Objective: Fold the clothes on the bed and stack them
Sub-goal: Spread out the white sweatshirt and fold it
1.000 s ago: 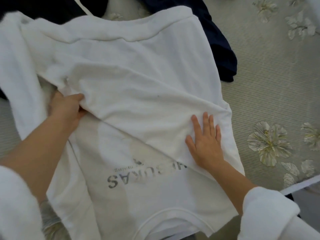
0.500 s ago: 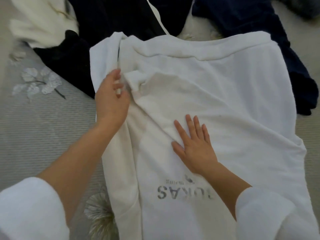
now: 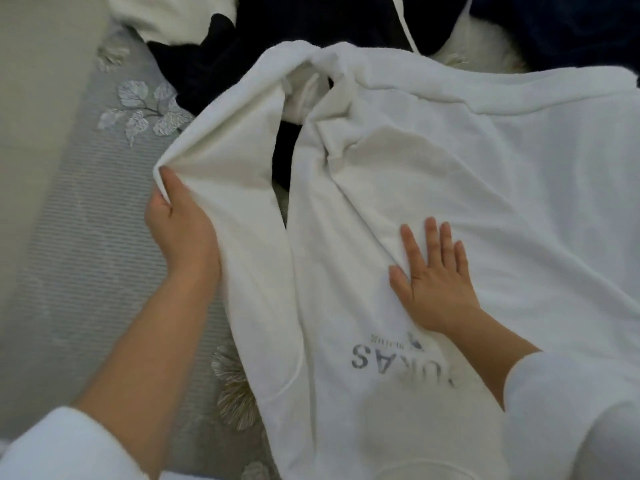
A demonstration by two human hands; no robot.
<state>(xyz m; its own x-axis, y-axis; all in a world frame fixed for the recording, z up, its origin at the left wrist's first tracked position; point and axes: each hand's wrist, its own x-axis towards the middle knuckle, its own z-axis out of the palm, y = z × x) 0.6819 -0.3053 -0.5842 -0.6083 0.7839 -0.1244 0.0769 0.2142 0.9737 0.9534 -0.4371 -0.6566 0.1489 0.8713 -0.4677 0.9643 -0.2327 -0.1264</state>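
White sweatshirt (image 3: 450, 188) lies spread on the bed (image 3: 69, 271), its sleeve (image 3: 235, 161) slanting out leftward. The left hand (image 3: 180, 230) grips the sleeve's edge; the right hand (image 3: 433, 289) presses the body with straight fingers (image 3: 431, 237), just rightward.

On the left hand (image 3: 180, 230) I can't see the fingers: they are tucked under the sweatshirt (image 3: 450, 168), only the thumb showing. By the right hand (image 3: 433, 282), the forearm (image 3: 498, 344) covers part of the print (image 3: 381, 358). Beyond both hands, dark clothes (image 3: 311, 36) run off the top edge.
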